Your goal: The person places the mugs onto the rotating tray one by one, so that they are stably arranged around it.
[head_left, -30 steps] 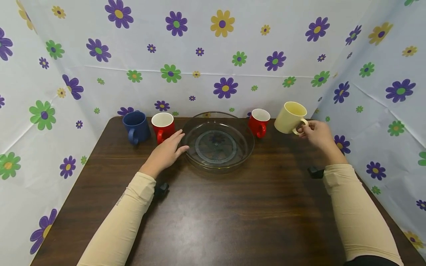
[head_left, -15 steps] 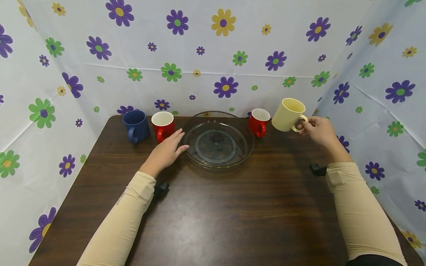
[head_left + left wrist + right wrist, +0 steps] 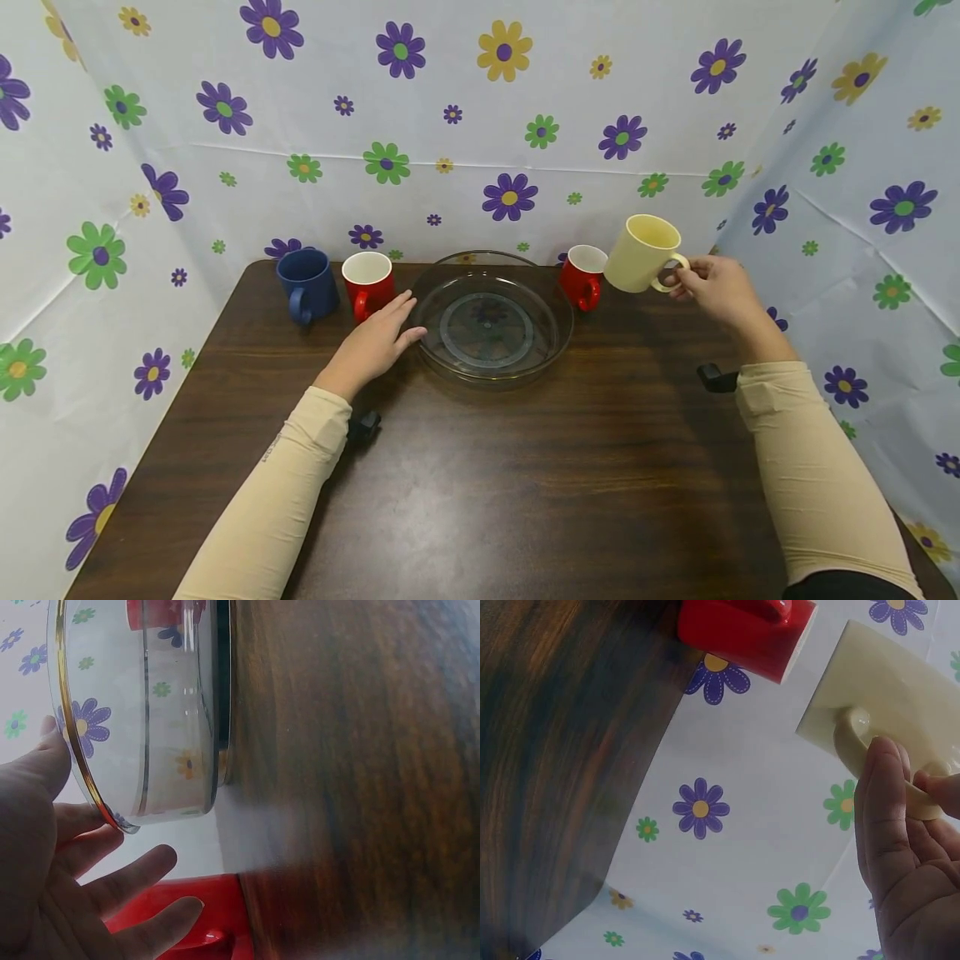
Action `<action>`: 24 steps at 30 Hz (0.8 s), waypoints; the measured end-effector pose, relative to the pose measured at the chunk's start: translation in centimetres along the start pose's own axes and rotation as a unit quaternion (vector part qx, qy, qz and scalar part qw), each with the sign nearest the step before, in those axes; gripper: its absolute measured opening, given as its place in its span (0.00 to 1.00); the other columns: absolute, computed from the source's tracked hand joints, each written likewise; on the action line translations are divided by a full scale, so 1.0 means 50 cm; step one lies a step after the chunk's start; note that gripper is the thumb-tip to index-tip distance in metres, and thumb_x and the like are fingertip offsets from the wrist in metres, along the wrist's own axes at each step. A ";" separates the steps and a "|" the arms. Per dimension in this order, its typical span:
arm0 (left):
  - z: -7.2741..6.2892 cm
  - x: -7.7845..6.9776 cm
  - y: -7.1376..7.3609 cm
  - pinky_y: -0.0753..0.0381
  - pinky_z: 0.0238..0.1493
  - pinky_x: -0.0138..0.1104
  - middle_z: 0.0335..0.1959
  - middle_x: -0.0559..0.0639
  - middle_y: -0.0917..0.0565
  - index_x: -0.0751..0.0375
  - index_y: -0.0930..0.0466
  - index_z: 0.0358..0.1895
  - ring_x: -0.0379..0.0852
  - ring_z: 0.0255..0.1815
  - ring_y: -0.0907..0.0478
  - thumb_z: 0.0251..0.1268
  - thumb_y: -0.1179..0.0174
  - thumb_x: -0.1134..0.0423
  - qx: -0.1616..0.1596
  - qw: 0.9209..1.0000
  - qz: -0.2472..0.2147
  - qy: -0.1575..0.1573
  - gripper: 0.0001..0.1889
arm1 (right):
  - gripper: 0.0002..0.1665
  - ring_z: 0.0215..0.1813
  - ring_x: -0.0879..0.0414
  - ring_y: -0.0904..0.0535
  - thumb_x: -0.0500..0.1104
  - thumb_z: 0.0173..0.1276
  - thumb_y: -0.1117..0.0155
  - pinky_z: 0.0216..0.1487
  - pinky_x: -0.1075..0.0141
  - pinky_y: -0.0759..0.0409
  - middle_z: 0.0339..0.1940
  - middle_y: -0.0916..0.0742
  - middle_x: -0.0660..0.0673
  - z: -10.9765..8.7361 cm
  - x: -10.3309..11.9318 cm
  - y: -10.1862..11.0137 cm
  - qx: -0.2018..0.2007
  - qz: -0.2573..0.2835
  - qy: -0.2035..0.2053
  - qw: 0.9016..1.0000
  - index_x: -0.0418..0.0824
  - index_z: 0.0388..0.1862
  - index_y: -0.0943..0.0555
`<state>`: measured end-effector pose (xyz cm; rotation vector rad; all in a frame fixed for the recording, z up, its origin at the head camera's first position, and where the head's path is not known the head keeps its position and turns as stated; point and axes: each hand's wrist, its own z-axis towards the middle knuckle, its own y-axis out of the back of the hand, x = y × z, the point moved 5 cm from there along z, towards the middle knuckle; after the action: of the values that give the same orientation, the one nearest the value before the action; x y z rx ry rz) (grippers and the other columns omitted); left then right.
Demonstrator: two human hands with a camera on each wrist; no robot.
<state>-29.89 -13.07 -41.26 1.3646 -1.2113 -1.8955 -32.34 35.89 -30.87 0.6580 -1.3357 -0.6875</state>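
currently, right hand [image 3: 717, 289] grips yellow mug [image 3: 634, 260] by handle [image 3: 844, 746]; left hand [image 3: 371, 346], relaxed, touches glass dish [image 3: 489, 333].

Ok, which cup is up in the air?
The yellow mug, held up off the table by the right hand. The blue mug and both red mugs are standing on the table.
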 end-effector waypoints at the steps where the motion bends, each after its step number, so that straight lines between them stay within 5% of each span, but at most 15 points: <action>1: 0.000 0.000 0.000 0.42 0.76 0.54 0.81 0.58 0.43 0.65 0.41 0.78 0.59 0.80 0.44 0.76 0.43 0.49 -0.001 1.000 0.000 -0.001 0.36 | 0.27 0.31 0.70 0.18 0.49 0.83 0.52 0.33 0.76 0.19 0.47 0.12 0.31 0.000 0.002 -0.001 0.003 -0.001 0.001 1.000 0.24 0.60 0.23; 24: -0.001 -0.002 0.004 0.44 0.77 0.54 0.81 0.60 0.44 0.68 0.41 0.78 0.60 0.80 0.44 0.77 0.44 0.49 0.000 1.000 0.011 -0.014 0.36 | 0.23 0.32 0.66 0.16 0.46 0.82 0.48 0.36 0.74 0.18 0.44 0.12 0.33 0.026 0.060 -0.031 0.040 0.021 0.042 0.998 0.26 0.52 0.20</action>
<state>-29.84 -13.09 -41.06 1.3242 -1.2354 -1.9039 -33.43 32.53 -30.00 0.7134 -1.3007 -0.5684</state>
